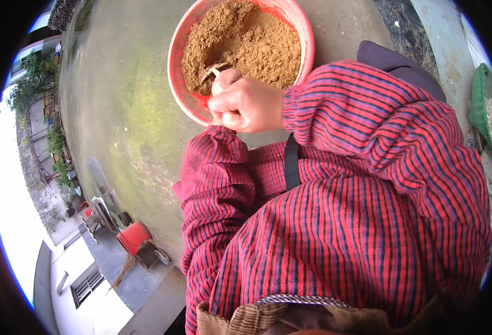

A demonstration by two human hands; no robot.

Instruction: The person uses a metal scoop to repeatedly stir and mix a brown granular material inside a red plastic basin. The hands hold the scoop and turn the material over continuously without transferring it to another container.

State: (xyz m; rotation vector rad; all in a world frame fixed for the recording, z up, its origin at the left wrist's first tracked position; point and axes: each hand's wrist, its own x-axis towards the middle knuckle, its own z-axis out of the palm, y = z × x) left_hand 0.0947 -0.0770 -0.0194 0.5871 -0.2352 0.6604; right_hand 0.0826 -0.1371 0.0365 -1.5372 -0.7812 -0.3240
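My right hand (246,102) is closed in a fist at the near rim of a red plastic basin (307,42). From the fist comes the pale shank of a small tool (215,72), perhaps a scoop or trowel. Its head is partly sunk in a coarse, crumbly brown meal (267,52). The meal is heaped along the far and left sides, with a hollow near the middle. My left forearm, in a striped sleeve (219,167), reaches up to the same spot. Most of my left hand is hidden behind the right one, so its grip does not show.
The basin stands on a concrete floor (116,96) with greenish patches. At right is a green mesh sack or basket (482,104) with pale bits inside. Far left are a red chair-like object (134,238), a straw broom (122,272), potted plants (55,140) and a white building (99,310).
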